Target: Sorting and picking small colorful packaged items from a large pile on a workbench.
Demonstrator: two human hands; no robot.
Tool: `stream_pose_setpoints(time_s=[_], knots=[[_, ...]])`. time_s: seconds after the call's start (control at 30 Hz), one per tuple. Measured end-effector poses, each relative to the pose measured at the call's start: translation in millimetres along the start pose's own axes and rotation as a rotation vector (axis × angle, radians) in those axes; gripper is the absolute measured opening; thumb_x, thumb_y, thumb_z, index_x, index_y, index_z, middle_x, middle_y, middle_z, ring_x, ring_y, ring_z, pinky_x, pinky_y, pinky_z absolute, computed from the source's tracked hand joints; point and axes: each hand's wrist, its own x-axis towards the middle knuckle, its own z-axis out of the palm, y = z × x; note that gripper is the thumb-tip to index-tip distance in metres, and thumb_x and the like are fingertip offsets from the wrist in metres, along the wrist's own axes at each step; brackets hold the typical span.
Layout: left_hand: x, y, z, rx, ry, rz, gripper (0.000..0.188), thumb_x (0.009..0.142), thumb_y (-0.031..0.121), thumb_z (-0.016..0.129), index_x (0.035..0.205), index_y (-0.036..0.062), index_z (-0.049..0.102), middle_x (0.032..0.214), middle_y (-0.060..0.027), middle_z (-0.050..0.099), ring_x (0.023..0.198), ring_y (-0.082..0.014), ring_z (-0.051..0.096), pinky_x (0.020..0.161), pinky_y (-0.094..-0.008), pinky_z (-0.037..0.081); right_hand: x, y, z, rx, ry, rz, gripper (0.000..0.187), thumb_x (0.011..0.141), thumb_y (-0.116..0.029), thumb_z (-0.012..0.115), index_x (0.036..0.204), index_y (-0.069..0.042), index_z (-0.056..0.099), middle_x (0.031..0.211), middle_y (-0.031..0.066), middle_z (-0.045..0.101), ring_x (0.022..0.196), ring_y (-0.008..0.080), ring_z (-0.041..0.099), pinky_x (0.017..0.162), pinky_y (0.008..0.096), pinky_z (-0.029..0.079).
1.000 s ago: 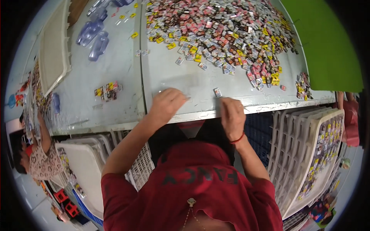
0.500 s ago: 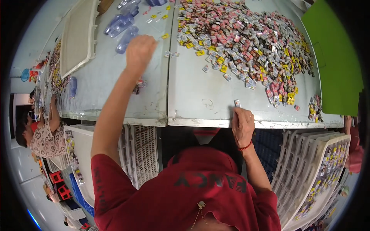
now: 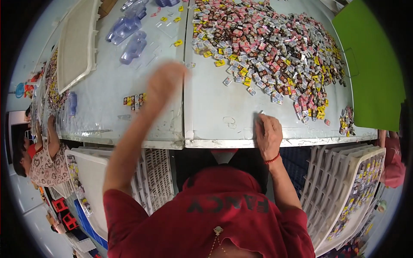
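Right of centre, the right hand (image 3: 269, 131) is narrow, fingertips drawn around a small pale box (image 3: 261, 112); the left hand (image 3: 164, 84) blurs left of centre, its grip impossible to tell; a small-box pile (image 3: 266, 51) fills the upper right; bluish plastic trays (image 3: 132, 48) lie upper left.

From my end I see a green panel (image 3: 370, 64) right. Far left: co-worker (image 3: 49, 167) in patterned top, red stools (image 3: 70, 221) below.

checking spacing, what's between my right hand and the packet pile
In the head view, one small packet at your right hand, then bare tabletop up to the pile.
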Motion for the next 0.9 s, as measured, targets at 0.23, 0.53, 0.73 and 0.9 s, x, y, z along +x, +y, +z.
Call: stream_pose_setpoints(time_s=[0.23, 0.53, 0.73, 0.9], knots=[[-53.7, 93.4, 108.4, 0.101, -0.344, 0.222, 0.016, 0.075, 0.010, 0.067, 0.089, 0.0059, 0.064, 0.089, -0.0072, 0.062, 0.084, -0.0233, 0.060, 0.073, -0.0363, 0.048, 35.6, 35.3, -8.1, -0.068, -0.006, 0.114, 0.016, 0.082, -0.001, 0.066, 0.098, -0.002, 0.064, 0.085, 0.0137, 0.063, 0.070, 0.0291, 0.061, 0.063, 0.0342, 0.050], [28.3, 26.7, 137.7, 0.261, -0.142, 0.256, 0.020, 0.077, 0.005, 0.067, 0.095, 0.0025, 0.062, 0.099, -0.0088, 0.062, 0.091, -0.0278, 0.056, 0.078, -0.0371, 0.047, 78.1, 16.0, 29.2, -0.131, -0.070, -0.140, 0.014, 0.079, -0.009, 0.067, 0.092, -0.004, 0.064, 0.088, 0.0110, 0.065, 0.085, 0.0290, 0.061, 0.076, 0.0381, 0.049], [21.1, 27.6, 149.3, 0.321, -0.105, 0.121, 0.019, 0.076, 0.007, 0.068, 0.093, 0.0037, 0.061, 0.090, -0.0101, 0.059, 0.089, -0.0292, 0.056, 0.077, -0.0387, 0.047, 69.9, 17.4, 31.7, -0.204, -0.081, -0.071, 0.010, 0.082, -0.010, 0.065, 0.089, -0.004, 0.062, 0.083, 0.0125, 0.064, 0.080, 0.0306, 0.061, 0.074, 0.0391, 0.049], [29.3, 39.9, 155.0, 0.352, -0.185, -0.040, 0.024, 0.074, 0.013, 0.072, 0.094, 0.0046, 0.061, 0.088, -0.0110, 0.059, 0.086, -0.0304, 0.057, 0.076, -0.0388, 0.047, 79.9, 18.1, 27.7, -0.241, -0.070, 0.049, 0.010, 0.084, -0.012, 0.063, 0.089, -0.004, 0.061, 0.082, 0.0143, 0.065, 0.077, 0.0322, 0.062, 0.070, 0.0408, 0.050]])
